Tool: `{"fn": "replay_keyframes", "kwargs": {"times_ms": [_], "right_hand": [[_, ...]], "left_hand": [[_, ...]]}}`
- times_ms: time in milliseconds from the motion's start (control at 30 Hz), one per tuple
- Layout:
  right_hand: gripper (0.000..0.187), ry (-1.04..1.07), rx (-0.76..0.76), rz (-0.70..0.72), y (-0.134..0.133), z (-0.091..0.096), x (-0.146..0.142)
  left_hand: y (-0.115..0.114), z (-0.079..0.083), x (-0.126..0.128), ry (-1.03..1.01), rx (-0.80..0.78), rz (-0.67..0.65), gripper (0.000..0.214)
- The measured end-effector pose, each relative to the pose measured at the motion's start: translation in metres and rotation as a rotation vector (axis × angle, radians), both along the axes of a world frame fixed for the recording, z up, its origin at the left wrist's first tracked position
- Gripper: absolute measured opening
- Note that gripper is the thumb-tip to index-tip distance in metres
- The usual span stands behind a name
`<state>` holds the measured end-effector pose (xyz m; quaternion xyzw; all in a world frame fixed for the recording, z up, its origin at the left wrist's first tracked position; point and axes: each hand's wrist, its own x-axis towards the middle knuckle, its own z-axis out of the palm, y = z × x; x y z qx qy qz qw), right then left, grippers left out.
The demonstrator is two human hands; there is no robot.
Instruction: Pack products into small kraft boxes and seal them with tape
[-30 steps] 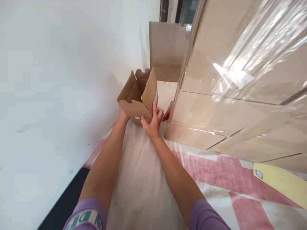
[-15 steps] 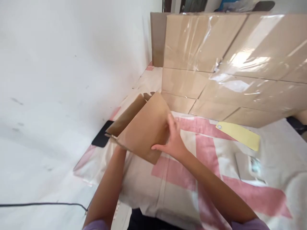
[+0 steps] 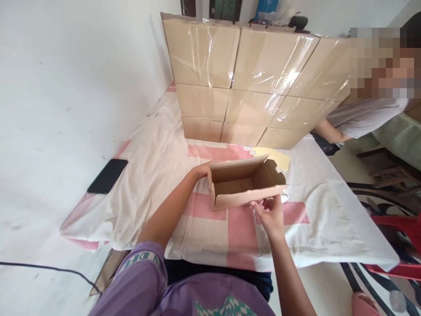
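Note:
An open-topped brown cardboard box (image 3: 245, 198) is held over the cloth-covered table, its opening facing up toward me and its inside bare. My left hand (image 3: 204, 169) grips the box at its left end, most of the fingers hidden behind it. From below the front right corner, my right hand (image 3: 271, 217) holds the box, thumb against the near wall. Just behind the box lies a flat yellow card (image 3: 278, 159), partly covered by it.
A wall of stacked, taped cardboard boxes (image 3: 204, 101) stands across the table's back. A black phone-like slab (image 3: 108, 176) lies at left on the tablecloth (image 3: 148, 175), near the white wall. Another person's arm (image 3: 329, 131) is beyond the right edge; a red chair (image 3: 394, 228) stands at right.
The box has moved right, away from the black slab, and turned from tilted to opening upward. Both hands have gone with it. My view has shifted, bringing another person in at right.

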<state>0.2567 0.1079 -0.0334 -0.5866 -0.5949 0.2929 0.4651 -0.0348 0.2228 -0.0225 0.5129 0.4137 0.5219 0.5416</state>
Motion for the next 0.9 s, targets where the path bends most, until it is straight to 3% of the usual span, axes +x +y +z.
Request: {"fn": "replay_keyframes", "kwargs": {"times_ms": [100, 300, 367, 567, 900], "right_hand": [[0.051, -0.052, 0.023, -0.002, -0.002, -0.009, 0.009], [0.048, -0.195, 0.02, 0.039, -0.011, -0.029, 0.005], [0.048, -0.226, -0.02, 0.077, -0.013, -0.033, 0.002], [0.052, -0.28, 0.056, 0.091, -0.011, -0.038, 0.001], [0.053, -0.244, 0.08, 0.137, -0.011, -0.038, -0.001]], "left_hand": [[-0.018, -0.005, -0.012, -0.005, -0.011, 0.016, 0.045], [-0.112, -0.024, -0.042, -0.014, 0.03, 0.262, 0.059], [-0.13, -0.032, -0.04, -0.005, 0.015, 0.284, 0.062], [-0.127, -0.047, -0.019, -0.03, -0.034, 0.312, 0.048], [-0.13, -0.046, -0.016, 0.03, -0.002, 0.507, 0.02]]}}
